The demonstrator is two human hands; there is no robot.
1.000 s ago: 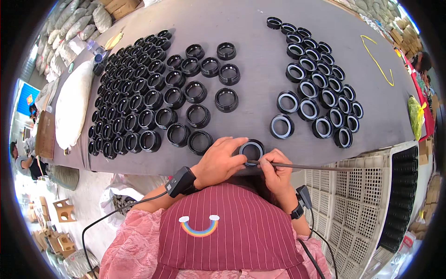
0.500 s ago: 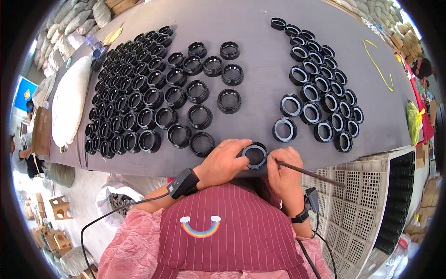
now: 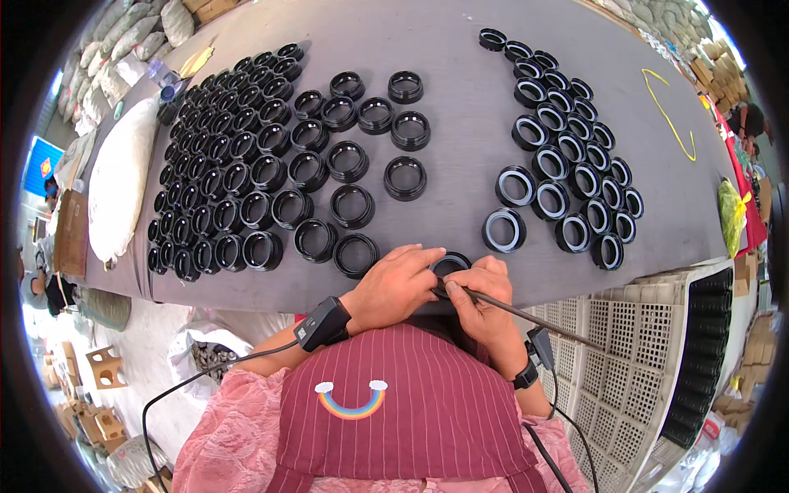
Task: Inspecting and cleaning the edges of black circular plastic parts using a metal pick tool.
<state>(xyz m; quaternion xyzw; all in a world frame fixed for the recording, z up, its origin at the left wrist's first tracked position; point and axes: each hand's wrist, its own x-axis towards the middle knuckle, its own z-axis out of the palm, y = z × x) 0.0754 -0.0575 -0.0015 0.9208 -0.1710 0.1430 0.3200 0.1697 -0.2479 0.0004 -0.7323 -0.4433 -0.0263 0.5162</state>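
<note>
- Gripping thin dark rod (image 3: 534,318): my right hand (image 3: 485,302)
- My left hand (image 3: 393,283) clasps a pale-lined black ring (image 3: 452,257) from its left
- Grey table (image 3: 460,177) beneath the ring

The grey worktop (image 3: 460,123) carries a dense block of black rings (image 3: 243,158) on its left, looser ones (image 3: 407,195) beside it, and a slanting group of pale-lined rings (image 3: 565,163) further right. A white sack (image 3: 123,185) lies along the left end, a yellow cord (image 3: 669,117) near the right. One part-hidden ring (image 3: 450,258) is at the near edge.
</note>
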